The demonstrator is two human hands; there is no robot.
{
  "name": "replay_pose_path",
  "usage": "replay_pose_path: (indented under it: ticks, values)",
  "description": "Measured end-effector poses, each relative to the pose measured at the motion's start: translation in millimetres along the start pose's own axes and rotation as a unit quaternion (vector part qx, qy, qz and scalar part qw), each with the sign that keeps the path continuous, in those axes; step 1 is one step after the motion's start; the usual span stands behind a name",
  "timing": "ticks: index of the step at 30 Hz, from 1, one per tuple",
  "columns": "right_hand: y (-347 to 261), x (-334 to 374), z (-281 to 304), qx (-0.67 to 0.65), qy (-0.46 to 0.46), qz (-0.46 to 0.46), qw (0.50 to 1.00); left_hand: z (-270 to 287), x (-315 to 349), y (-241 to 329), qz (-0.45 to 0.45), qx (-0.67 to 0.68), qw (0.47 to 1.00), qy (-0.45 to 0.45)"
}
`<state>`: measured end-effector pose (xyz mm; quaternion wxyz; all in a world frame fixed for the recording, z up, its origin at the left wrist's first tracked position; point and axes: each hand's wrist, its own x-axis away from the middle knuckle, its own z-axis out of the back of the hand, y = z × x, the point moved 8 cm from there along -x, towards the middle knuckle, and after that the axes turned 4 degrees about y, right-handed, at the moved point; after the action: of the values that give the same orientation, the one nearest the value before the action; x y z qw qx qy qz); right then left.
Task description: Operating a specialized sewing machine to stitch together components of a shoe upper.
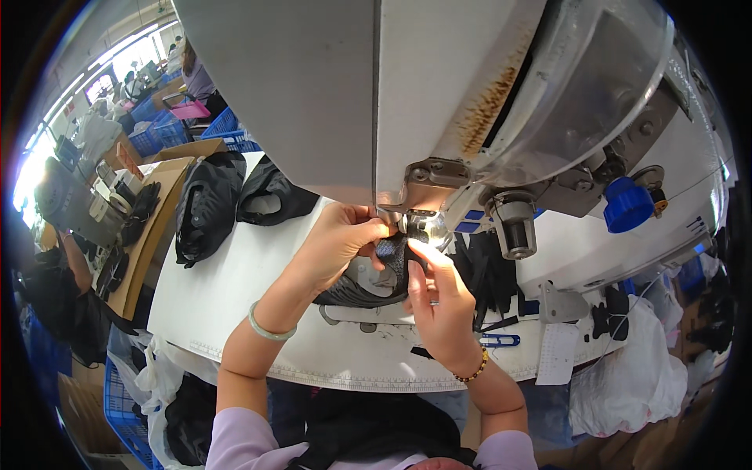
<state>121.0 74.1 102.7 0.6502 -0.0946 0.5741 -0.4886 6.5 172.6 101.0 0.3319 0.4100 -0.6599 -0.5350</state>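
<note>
On the near side of the sewing-machine head (423,94), your left hand (333,244) pinches the black fabric piece (351,296), lying between both hands; your right hand (442,301) touches it, grip unclear.

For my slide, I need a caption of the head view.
Left hand pinches, right hand touches black fabric at a sewing machine.

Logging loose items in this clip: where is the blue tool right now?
In the head view, the blue tool lies right of centre on the white table, between the right hand and the white card.
</note>
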Motion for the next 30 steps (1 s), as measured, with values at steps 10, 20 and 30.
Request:
replay_pose_path:
  ticks: [10,20,30]
  values:
    - [23.4,2.9,-5.4,-0.284,-0.009,-0.216,0.934,-1.7,-3.8,6.1,-0.002,0.057,0.998,0.033]
    - [21.4,8.1,-8.3,-0.267,-0.044,-0.176,0.947,1.9,2.0,-1.6,0.0,0.012,1.0,0.016]
    - [23.3,6.4,-7.2,-0.235,-0.036,-0.15,0.96,0.6,3.7,2.7,-0.02,-0.001,1.0,0.012]
